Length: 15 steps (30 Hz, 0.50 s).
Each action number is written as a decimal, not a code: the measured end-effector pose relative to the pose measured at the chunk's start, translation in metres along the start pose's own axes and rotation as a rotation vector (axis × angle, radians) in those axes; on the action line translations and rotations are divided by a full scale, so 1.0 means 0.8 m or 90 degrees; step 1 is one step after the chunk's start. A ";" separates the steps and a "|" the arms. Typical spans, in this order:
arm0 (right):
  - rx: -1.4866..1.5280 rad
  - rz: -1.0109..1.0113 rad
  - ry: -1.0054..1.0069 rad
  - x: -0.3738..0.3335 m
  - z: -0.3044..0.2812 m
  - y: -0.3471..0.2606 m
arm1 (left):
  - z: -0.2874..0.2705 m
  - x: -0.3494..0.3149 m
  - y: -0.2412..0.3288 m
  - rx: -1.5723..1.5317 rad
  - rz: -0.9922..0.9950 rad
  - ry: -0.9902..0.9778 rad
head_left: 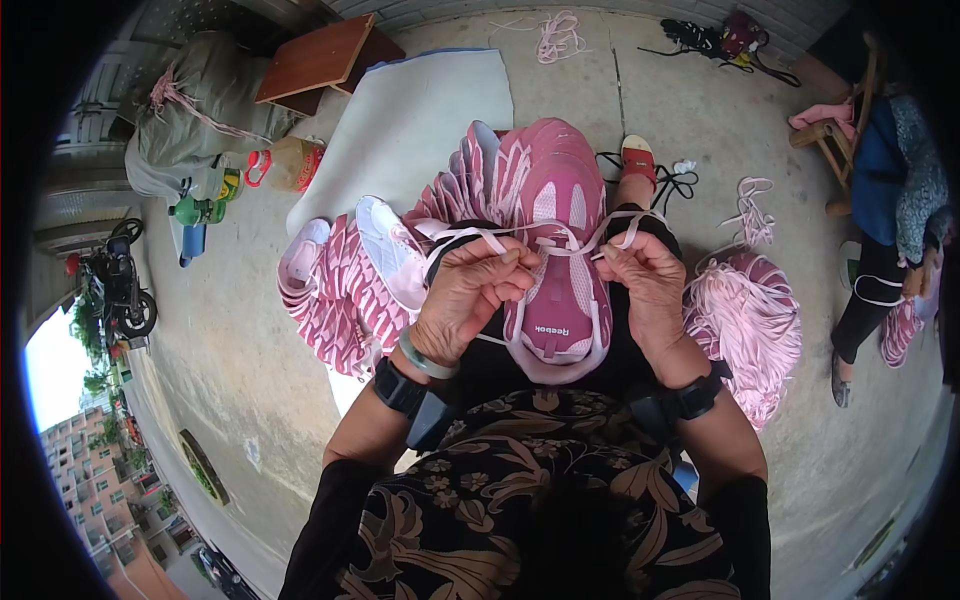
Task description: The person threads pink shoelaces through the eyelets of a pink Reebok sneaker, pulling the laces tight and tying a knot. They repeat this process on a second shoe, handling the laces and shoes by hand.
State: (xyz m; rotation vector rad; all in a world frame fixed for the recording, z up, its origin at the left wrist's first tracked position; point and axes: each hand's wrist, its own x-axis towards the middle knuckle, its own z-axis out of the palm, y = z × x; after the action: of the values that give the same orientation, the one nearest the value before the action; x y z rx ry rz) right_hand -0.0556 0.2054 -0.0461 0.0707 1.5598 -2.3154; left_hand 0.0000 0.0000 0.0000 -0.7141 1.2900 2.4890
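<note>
A pink shoe upper (558,265) lies on my lap, toe end toward me. A pale pink lace (560,232) runs across it. My left hand (468,290) pinches the lace's left end beside the upper. The lace's right end is gripped by my right hand (648,285), and both ends are pulled taut. More pink uppers (340,290) are stacked in rows on the ground to my left and ahead. A heap of pink laces (745,325) lies at my right.
A white mat (420,125) lies on the concrete floor ahead. A low wooden table (320,60), a stuffed sack (185,110) and plastic bottles (285,165) stand at the far left. Another person (885,230) sits at the right. A motorcycle (115,290) is parked far left.
</note>
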 end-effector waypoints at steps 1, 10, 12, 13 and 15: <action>-0.011 -0.014 0.003 0.001 0.000 0.002 | 0.000 0.001 -0.002 0.017 0.008 0.013; -0.070 -0.096 0.001 0.005 -0.002 0.017 | -0.005 0.002 -0.019 0.183 0.141 0.045; -0.065 -0.102 0.011 0.005 -0.001 0.017 | -0.004 0.003 -0.024 0.191 0.171 0.051; -0.062 -0.104 0.015 0.004 0.000 0.017 | -0.005 0.005 -0.026 0.190 0.179 0.058; -0.069 -0.118 0.019 0.004 0.003 0.015 | -0.005 0.007 -0.027 0.192 0.187 0.070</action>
State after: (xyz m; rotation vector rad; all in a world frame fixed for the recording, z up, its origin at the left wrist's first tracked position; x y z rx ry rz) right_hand -0.0545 0.1986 -0.0562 -0.0705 1.7712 -2.3717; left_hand 0.0057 0.0091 -0.0195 -0.6323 1.8809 2.4116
